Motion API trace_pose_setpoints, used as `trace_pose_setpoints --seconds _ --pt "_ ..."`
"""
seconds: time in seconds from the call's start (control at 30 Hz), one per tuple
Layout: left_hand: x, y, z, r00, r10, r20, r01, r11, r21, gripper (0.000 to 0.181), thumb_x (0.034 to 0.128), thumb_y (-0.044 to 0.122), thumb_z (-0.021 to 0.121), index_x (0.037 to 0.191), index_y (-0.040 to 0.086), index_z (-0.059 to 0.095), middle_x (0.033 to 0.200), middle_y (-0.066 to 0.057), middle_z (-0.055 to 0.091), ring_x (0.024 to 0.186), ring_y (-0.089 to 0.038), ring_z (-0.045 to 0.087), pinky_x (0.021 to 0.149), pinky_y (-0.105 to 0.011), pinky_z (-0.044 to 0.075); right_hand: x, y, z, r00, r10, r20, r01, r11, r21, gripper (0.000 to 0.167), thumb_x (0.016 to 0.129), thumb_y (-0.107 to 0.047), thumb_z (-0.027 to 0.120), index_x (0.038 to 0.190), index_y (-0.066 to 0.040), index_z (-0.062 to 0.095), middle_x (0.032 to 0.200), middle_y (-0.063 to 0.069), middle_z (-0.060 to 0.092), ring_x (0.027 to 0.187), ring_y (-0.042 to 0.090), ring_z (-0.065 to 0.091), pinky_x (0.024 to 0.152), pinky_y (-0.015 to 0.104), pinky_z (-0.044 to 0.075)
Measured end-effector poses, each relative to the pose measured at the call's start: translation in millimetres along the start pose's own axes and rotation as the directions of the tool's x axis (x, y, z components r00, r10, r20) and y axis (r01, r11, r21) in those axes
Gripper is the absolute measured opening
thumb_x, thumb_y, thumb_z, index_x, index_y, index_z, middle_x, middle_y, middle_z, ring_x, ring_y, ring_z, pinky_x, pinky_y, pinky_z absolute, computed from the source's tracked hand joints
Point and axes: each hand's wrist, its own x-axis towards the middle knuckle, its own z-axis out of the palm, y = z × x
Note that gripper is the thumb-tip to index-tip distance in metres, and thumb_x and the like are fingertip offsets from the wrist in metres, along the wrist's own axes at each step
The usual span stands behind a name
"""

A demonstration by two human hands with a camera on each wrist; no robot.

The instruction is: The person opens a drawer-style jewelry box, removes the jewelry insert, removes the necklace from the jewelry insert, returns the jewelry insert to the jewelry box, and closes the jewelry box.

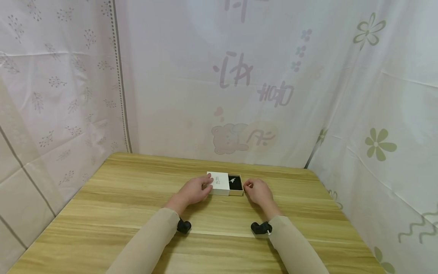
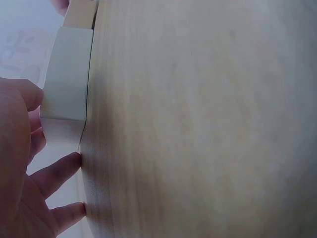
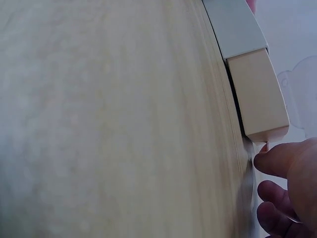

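A small white jewellery box sleeve (image 1: 219, 185) with dark lettering on top lies on the table. Its tan drawer (image 1: 236, 193) sticks partly out of the right end. On the drawer's black pad (image 1: 235, 185) sits a small silvery piece of jewellery (image 1: 232, 180), too small to make out. My left hand (image 1: 195, 189) holds the sleeve at its left end, some fingertips over the top; two fingers (image 2: 59, 173) spread below that end in the left wrist view. At the drawer's outer end, my right hand (image 1: 259, 191) pinches a small pale tab (image 3: 267, 145) between thumb and finger.
The wood-grain table (image 1: 137, 213) reaches back to a printed white curtain (image 1: 178, 95). More curtain hangs at the left and right. Black wrist mounts (image 1: 184, 226) show at both sleeve cuffs.
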Motion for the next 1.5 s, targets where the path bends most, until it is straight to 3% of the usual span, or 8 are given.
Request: trace_pose_setpoints --seconds 0.67,1.5 --pt "1.2 -1.1 -0.2 1.000 -0.001 0.012 0.001 1.000 0.010 0.047 0.1145 0.029 0.059 0.158 0.011 0.061 0.173 -0.005 0.048 0.160 -0.032 0.047 0.132 -0.051 0.040 0.2 3.0 -1.6 0.999 0.033 -0.001 -0.033 0.999 0.018 0.015 0.108 -0.024 0.067 0.112 -0.017 0.080 0.112 0.008 0.077 0.102 0.029 0.071 0.090 0.051 0.059" --pt "-0.1 1.3 -1.0 1.000 0.001 0.000 -0.001 1.000 -0.017 0.046 0.1148 0.028 0.058 0.157 0.010 0.062 0.172 -0.007 0.048 0.160 -0.032 0.047 0.132 -0.050 0.040 0.0 9.4 -2.8 0.999 0.044 0.002 -0.044 0.999 0.006 0.014 0.108 -0.024 0.068 0.111 -0.018 0.080 0.110 0.007 0.077 0.098 0.027 0.070 0.085 0.048 0.059"
